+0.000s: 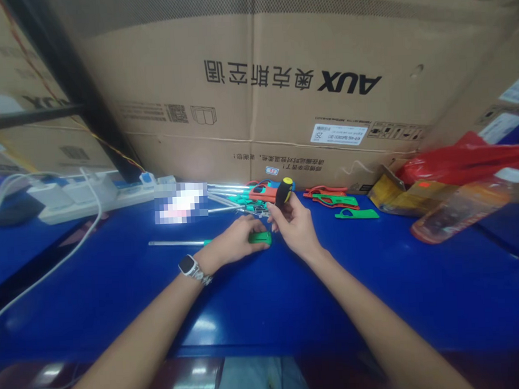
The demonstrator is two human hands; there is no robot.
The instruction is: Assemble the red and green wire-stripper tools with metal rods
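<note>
My left hand (233, 244), with a watch on its wrist, lies on the blue table (117, 281), its fingers closed over the green handle (261, 238) of a tool whose metal shaft (175, 243) sticks out to the left. My right hand (293, 224) is raised just beside it, fingers wrapped round a black screwdriver handle with a yellow cap (284, 191), held upright. Behind both hands sits a pile of metal shafts with red and green handles (242, 198).
Large cardboard boxes (281, 90) wall off the back. A white power strip with cables (83, 196) lies at the left. Red and green plastic holders (341, 201) and plastic bags (457, 203) lie to the right.
</note>
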